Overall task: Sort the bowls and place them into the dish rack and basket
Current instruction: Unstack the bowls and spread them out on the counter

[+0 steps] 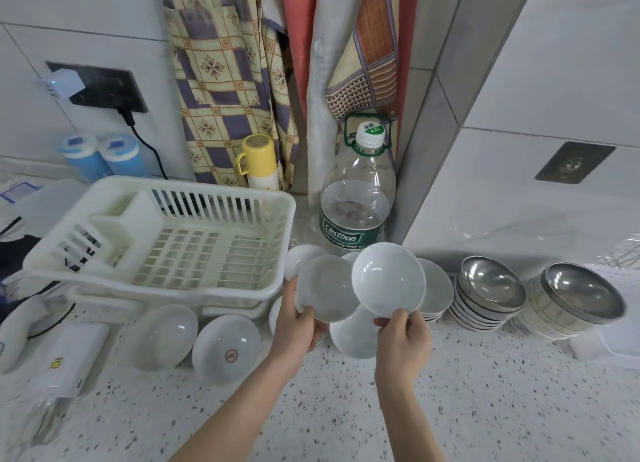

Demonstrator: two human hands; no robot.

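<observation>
My left hand grips a white bowl by its lower rim, tilted toward me. My right hand pinches a second white bowl at its bottom edge, held up beside the first and overlapping it. Both are raised above the counter, just right of the white plastic dish rack, which holds no bowls. More white bowls lie behind and under the held ones, and two more lean below the rack. Two stacks of steel bowls stand at the right.
A large water bottle stands behind the bowls against the curtain. A yellow flask and two blue-lidded jars sit behind the rack. White appliances and a cable crowd the left. The speckled counter stretches in front.
</observation>
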